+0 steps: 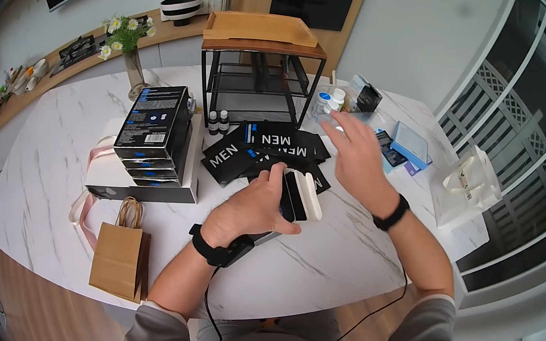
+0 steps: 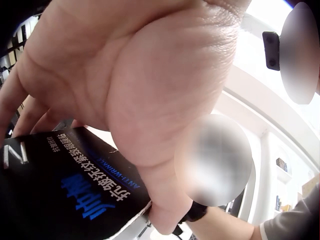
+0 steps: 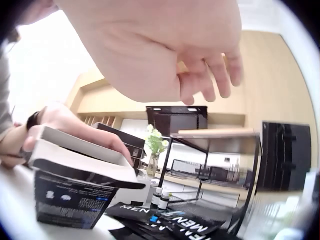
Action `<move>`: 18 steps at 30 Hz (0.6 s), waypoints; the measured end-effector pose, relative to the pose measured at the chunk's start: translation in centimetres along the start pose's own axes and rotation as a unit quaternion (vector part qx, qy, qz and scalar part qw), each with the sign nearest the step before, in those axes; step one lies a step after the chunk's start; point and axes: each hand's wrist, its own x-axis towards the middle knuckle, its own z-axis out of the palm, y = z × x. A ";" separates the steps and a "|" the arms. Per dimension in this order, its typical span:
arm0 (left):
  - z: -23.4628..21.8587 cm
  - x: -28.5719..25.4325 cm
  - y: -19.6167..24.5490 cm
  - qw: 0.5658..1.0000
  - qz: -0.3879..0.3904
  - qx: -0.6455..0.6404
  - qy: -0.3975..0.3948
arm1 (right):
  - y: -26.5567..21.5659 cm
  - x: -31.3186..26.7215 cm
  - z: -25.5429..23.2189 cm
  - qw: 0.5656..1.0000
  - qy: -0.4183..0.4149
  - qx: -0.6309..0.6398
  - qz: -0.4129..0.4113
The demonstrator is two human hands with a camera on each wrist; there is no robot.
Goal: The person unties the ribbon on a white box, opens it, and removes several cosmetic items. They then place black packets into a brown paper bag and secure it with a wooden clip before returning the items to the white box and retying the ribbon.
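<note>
My left hand (image 1: 247,203) holds an opened black carton (image 1: 292,198), its fingers along one side and the thumb at the other. A white-lined flap (image 1: 312,197) stands out from the open end. Blue and white lettering covers the black carton face (image 2: 65,185) in the left wrist view. To the right, my right hand (image 1: 363,161) is raised over the table with loosely bent fingers and nothing in it. Just beyond the carton lies a spread pile of flat black packets (image 1: 270,140) marked MEN.
A stack of black boxes (image 1: 154,122) stands on a larger box at left, with a brown paper bag (image 1: 117,260) nearer. Behind the packets are two small bottles (image 1: 218,122) and a black-framed rack (image 1: 262,50). A white bag (image 1: 469,188) stands at right, near a blue box (image 1: 410,144).
</note>
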 end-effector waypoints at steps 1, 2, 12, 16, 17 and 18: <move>-0.1 0.0 0.1 1.000 0.004 -0.001 -0.013 | 0.8 0.1 2.4 1.000 0.001 0.000 -0.002; -0.3 0.0 0.1 1.000 0.008 -0.002 -0.024 | 1.4 0.3 5.3 0.996 -0.037 0.074 0.037; 0.2 -0.3 0.5 0.998 0.008 0.039 -0.043 | 0.9 0.1 20.2 0.963 -0.229 0.131 0.044; 0.3 -0.1 0.4 0.997 0.004 0.053 -0.055 | 0.2 -0.6 20.6 0.972 -0.225 0.069 -0.019; 0.3 -0.1 0.6 0.997 0.006 0.052 -0.057 | 0.1 -0.7 20.5 0.975 -0.205 0.076 -0.034; 0.0 -0.3 0.9 0.997 -0.006 0.053 -0.057 | 0.1 -0.9 20.3 0.978 -0.186 0.082 -0.049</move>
